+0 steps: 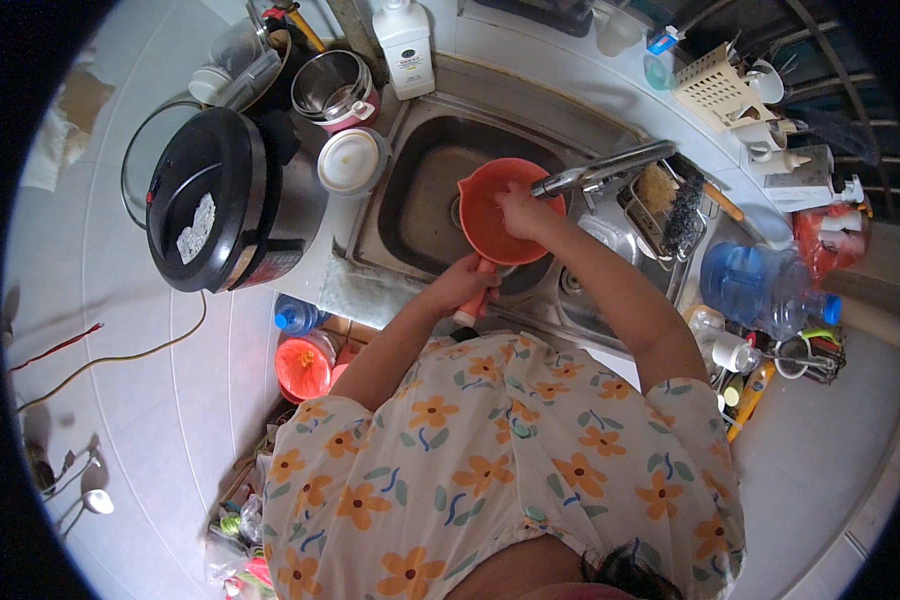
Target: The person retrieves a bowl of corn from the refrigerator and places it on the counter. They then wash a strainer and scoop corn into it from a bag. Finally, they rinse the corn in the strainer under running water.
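Note:
An orange plastic ladle (484,217) with a pouring lip is held over the stainless steel sink basin (420,202). My left hand (465,285) is closed round its handle, near the bowl. Inside the bowl, below the mouth of the chrome faucet (607,169), is my right hand (523,211); its fingers are blurred, and whether they hold anything cannot be told. The ladle covers part of the basin and its drain.
Left of the sink stand a black electric cooker (210,202), a lidded container (351,161) and a steel pot (334,90). A white bottle (405,52) stands behind. A wire rack with scrubbers (664,210) and a blue water jug (757,285) are at the right.

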